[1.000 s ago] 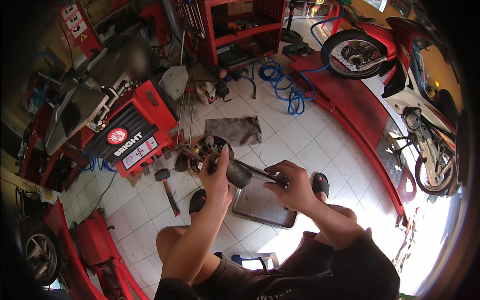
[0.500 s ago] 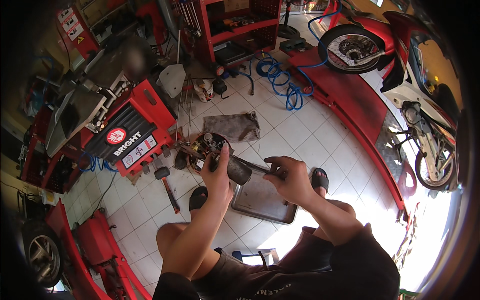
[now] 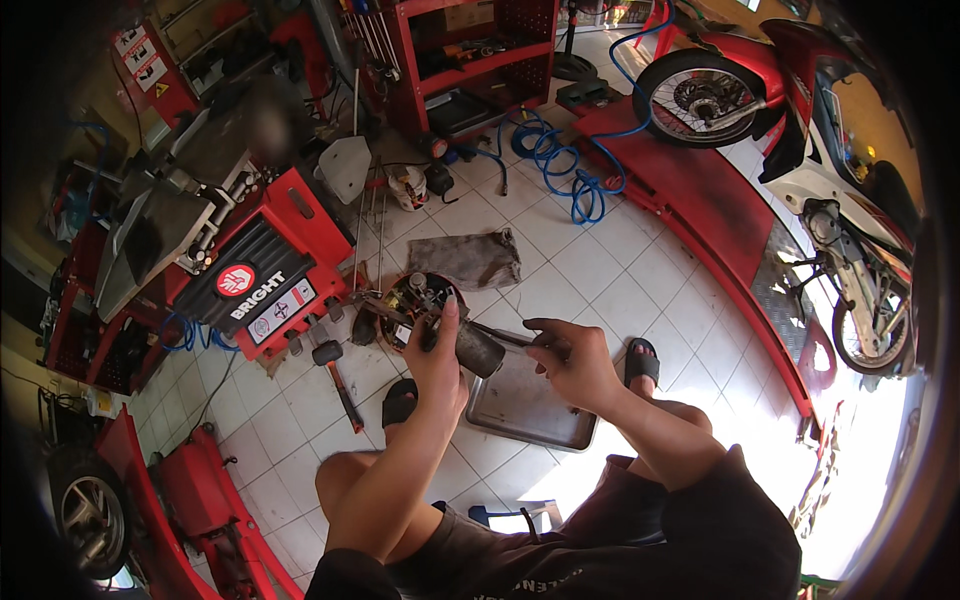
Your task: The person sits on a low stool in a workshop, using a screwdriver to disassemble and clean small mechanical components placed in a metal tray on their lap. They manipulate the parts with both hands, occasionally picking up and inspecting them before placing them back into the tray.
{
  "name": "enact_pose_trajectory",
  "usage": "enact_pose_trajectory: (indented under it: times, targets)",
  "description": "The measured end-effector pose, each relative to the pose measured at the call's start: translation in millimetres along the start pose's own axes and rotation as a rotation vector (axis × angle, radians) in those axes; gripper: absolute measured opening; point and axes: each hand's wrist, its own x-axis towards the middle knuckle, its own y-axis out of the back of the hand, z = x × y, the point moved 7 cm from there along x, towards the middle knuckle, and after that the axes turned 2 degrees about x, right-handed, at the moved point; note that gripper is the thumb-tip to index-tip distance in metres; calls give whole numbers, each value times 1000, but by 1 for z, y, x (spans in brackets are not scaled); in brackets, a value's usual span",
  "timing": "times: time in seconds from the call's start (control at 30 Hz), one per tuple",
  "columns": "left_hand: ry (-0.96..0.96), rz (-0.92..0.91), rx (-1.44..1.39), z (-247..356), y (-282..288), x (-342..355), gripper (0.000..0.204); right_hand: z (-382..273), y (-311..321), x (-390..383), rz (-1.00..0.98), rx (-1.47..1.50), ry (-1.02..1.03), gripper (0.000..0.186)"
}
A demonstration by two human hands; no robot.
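In my left hand point(image 3: 436, 355) is a dark, grimy cylindrical metal part point(image 3: 480, 348), with the fingers wrapped round its far end and the thumb lying along it. My right hand point(image 3: 575, 362) is closed on a thin dark rod-like tool point(image 3: 512, 338), pinched between thumb and fingers. The rod reaches left to the cylinder's upper side; whether its tip touches cannot be made out. Just beyond my left hand stands a round container point(image 3: 408, 300) with metal parts in it, partly hidden by the hand. Below both hands a shallow metal tray point(image 3: 530, 415) rests on the floor.
A black-headed mallet point(image 3: 338, 375) lies left of my foot, and a grey rag point(image 3: 465, 260) lies beyond the container. A red machine point(image 3: 300, 225) stands at left. Coiled blue hose point(image 3: 575, 170) lies before a red ramp point(image 3: 690, 190) at right, beside a motorcycle point(image 3: 830, 190).
Both hands keep their holds. My right hand has shifted very slightly toward me, and the whole view has tilted a little.
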Motion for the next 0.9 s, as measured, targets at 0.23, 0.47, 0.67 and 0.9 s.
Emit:
enact_pose_trajectory:
  times: [0.23, 0.47, 0.67, 0.9]
  targets:
    - [-2, 11, 17, -1, 0, -2, 37, -15, -4, -2, -50, -132, 139, 30]
    - [-16, -2, 22, -2, -1, -1, 31, 8, -5, 0, -41, 73, -104, 26]
    - [-3, -1, 44, -6, -1, -4, 31, -4, -7, -3, -65, -49, 74, 25]
    - [3, -3, 61, -4, -2, -4, 32, -1, -6, -3, -69, -66, 55, 28]
